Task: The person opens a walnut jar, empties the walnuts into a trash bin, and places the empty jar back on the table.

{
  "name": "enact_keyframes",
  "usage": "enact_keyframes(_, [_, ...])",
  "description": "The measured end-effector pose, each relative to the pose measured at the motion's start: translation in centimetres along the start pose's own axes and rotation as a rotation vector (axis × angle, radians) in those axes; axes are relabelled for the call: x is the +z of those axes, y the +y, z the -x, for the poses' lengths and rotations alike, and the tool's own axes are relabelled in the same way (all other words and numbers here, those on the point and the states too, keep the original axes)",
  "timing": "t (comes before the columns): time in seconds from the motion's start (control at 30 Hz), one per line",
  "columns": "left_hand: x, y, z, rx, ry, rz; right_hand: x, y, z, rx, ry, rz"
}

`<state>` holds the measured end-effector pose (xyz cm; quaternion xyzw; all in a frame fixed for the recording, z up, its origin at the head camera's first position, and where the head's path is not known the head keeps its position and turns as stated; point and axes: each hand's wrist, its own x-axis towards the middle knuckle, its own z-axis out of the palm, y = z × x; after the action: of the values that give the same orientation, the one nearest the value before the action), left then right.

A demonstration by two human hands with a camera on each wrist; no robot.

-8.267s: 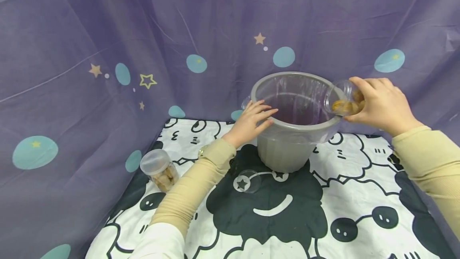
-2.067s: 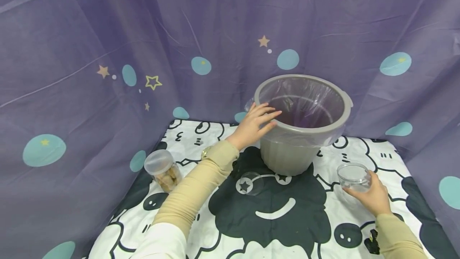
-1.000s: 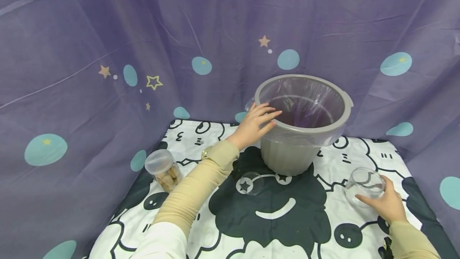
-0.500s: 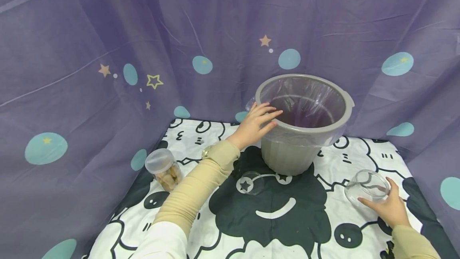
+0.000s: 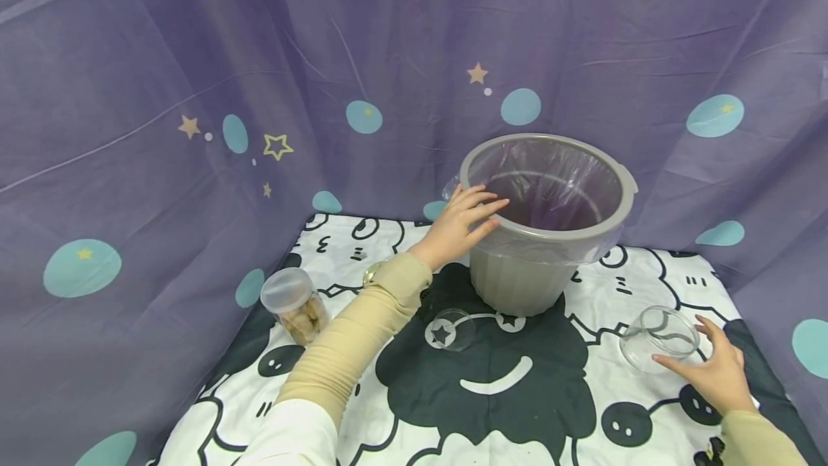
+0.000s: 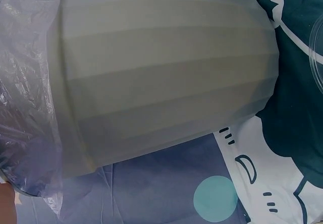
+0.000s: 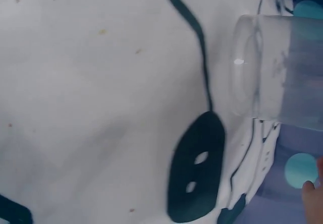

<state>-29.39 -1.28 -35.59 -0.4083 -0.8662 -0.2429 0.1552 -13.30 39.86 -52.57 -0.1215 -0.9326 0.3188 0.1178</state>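
Patterned cloth (image 5: 491, 419) bears a clear jar (image 5: 640, 348) beside the spread right hand (image 5: 719, 371), left hand (image 5: 453, 227) straight-fingered at a bin's rim (image 5: 563, 234).

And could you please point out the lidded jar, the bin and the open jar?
Lidded jar (image 5: 300, 318): head view, its clear body.
Bin (image 6: 166, 75): left wrist view, its outer wall.
Open jar (image 7: 282, 72): right wrist view, its side wall.

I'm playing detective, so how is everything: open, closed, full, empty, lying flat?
Bin: upright, open-topped
Bag: folded over the bin's edge
Capped jar: closed, tan pieces inside
Clear jar: uncovered, looks empty
Clear disc: lying flat
Left hand: fingers extended, at the bin
Right hand: fingers relaxed, beside clear jar
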Motion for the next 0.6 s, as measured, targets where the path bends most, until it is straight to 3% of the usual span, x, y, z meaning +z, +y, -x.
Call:
enact_keyframes(0.17, [0.0, 0.0, 0.0, 0.003, 0.005, 0.002, -0.6, -1.2, 0.2, -0.078, 0.066, -0.027])
enact_keyframes(0.6, [0.0, 0.1, 0.0, 0.001, 0.012, 0.005, -0.7, -5.4, 0.2, -0.143, 0.123, -0.080])
